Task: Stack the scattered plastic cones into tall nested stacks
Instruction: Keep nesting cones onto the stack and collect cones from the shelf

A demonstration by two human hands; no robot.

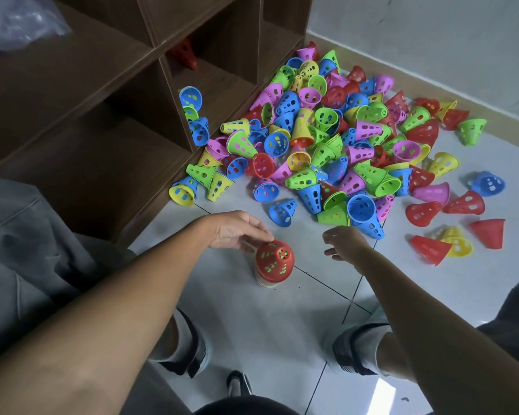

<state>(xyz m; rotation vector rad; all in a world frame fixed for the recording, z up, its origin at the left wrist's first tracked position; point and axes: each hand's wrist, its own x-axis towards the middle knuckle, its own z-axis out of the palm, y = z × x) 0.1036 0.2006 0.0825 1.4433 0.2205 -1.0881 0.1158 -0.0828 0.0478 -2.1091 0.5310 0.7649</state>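
A nested stack of cones stands on the tiled floor in front of me, with a red perforated cone on top and green showing through its holes. My left hand reaches to the stack from the left, its straight fingertips touching the upper left side of the red cone. My right hand hovers to the right of the stack, fingers loosely curled, holding nothing. Beyond both hands lies a large pile of scattered cones in blue, green, yellow, pink and red.
A brown wooden cubby shelf stands at the left with a red cone and blue cones inside. Loose red and yellow cones lie at the right. My knees and shoes are at the bottom. A grey wall runs behind the pile.
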